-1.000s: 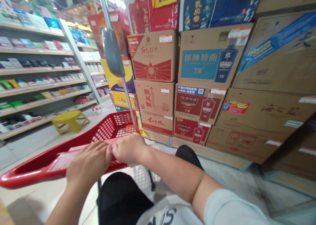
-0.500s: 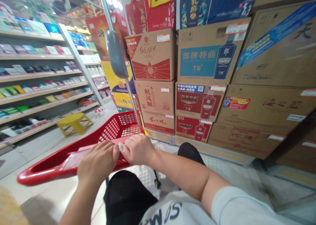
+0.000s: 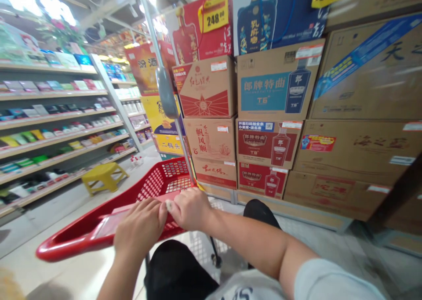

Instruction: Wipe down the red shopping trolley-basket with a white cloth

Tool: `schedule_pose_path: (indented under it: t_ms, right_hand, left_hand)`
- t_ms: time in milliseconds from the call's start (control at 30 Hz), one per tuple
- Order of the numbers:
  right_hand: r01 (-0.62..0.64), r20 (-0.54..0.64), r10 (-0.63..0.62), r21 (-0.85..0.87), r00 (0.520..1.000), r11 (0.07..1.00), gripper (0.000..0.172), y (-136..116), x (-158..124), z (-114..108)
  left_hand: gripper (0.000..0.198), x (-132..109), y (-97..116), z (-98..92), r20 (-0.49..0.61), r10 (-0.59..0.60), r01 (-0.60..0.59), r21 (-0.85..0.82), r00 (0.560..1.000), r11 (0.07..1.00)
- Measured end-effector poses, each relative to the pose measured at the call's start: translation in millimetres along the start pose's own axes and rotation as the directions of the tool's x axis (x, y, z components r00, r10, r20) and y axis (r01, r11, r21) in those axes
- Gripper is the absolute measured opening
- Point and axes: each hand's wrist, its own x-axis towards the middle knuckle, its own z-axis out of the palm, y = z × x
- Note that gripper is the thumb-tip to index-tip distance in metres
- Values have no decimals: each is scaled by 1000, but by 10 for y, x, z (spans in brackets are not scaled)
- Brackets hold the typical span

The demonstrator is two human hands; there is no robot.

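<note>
We see our left hand (image 3: 140, 229) and our right hand (image 3: 191, 210) low in the view, at about six o'clock, and they rest close together on the top edge of a red plastic shopping basket (image 3: 70, 240) on wheels. Between the fingertips of the two hands there is a small white scrap (image 3: 169, 205), too small for us to tell what it is. The grip of both hands looks half closed and the fingers curl toward this scrap, but we cannot tell which hand really holds it, or if it is pinched at all. A metal pole (image 3: 171, 137) rises from the basket at about twelve o'clock, and it carries a grey plastic paddle (image 3: 166, 93). At two to three o'clock stand stacked cardboard cartons of liquor (image 3: 270, 87), with red and blue printing, and above them hang a yellow price tag (image 3: 214, 18) showing 248.00. At nine o'clock long store shelves (image 3: 56, 128) carry many small packaged goods, and a yellow plastic stool (image 3: 103, 177) stands on the tile floor (image 3: 82, 256) near them, at about eight o'clock. Below our arms we see our black shorts (image 3: 178, 269) and the pale sleeve (image 3: 329, 287) of our T-shirt.
</note>
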Motion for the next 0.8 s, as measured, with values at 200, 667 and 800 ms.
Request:
schedule_pose_path:
  t_ms: [200,667,800]
  right_hand:
    - [111,-60,-110,14,992,994,27,3,-40,46]
    - [-42,43,44,-36,998,998,26,-89,76,-39]
    - [-24,30,26,-39,999,999,30,-91,53,-46]
  left_hand:
    - [34,-27,-34,-11,-48,2,-5,-45,999,999]
    - [34,-29,-19,-60,-4,15,-15,-47,1000,999]
    - [34,-31,-16,-41,16,7,-6,-33,1000,999]
